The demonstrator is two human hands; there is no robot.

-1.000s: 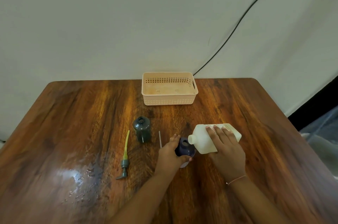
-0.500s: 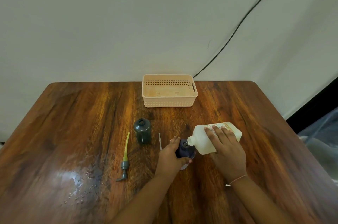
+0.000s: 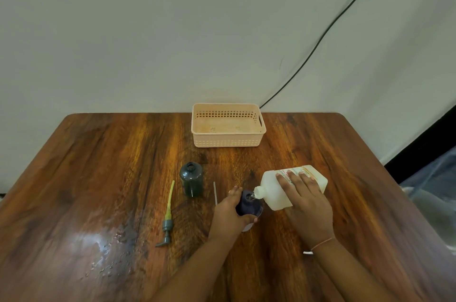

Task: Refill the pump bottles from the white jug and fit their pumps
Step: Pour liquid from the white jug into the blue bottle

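L arm comes in from the bottom middle, slanting up & to the R; L hand (image 3: pixel 229 214) has its grip wrapped round the dark blue bottle (image 3: pixel 248 206), fingers on the far side, thumb on the near side; can't tell if that bottle is dead straight or a bit tipped. White jug (image 3: pixel 274 190) is tipped over w/ its spout low and to the L, right at the blue bottle's mouth. R arm comes in from the bottom R w/ a thin pink band (image 3: pixel 323 242) on the wrist; R hand (image 3: pixel 306 203) lies over the jug from above, fingers spread along the label, grip holding the jug up; thumb is hidden.

Room, L to R: worktop (image 3: pixel 74 178) has a wide run of wood from its L edge to a shiny wet patch (image 3: pixel 106 250); pump (image 3: pixel 167 217) lies flat, grey head near the person, yellow-green tube pointing away; dark green bottle (image 3: pixel 191 179) stands upright just R of it, mouth open, near but apart; thin clear tube (image 3: pixel 215 193) lies flat btw that bottle & L hand; peach basket (image 3: pixel 228 140) sits at the far edge, well apart from both hands; black cable (image 3: pixel 320 37) runs up the wall behind; R of the jug, wood runs on to the R edge.
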